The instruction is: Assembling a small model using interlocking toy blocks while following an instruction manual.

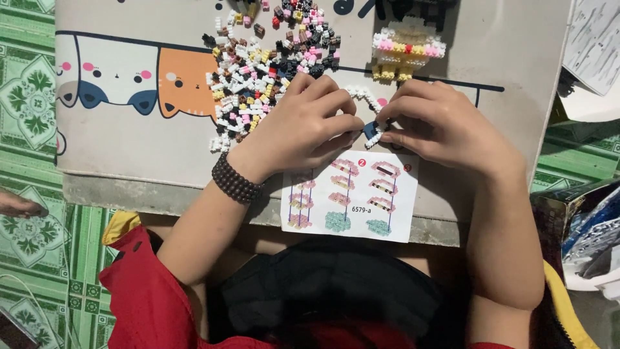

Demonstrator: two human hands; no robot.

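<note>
Tiny white-and-blue block piece (pixel 372 131) pinched between both hands over the counter (pixel 129 148) | left hand (pixel 303 126) holds it | right hand (pixel 439 126) holds it | block pile (pixel 265 71) behind | paper guide (pixel 352 197) below

The mat (pixel 129 139) is coloured beige, with white, navy and orange cat faces printed on it; the bricks (pixel 265 71) are mixed in white, black, pink and yellow; the model (pixel 405 53) is banded white, pink and yellow; the floor (pixel 29 97) is patterned green; the bracelet (pixel 234 183) is dark brown.
</note>
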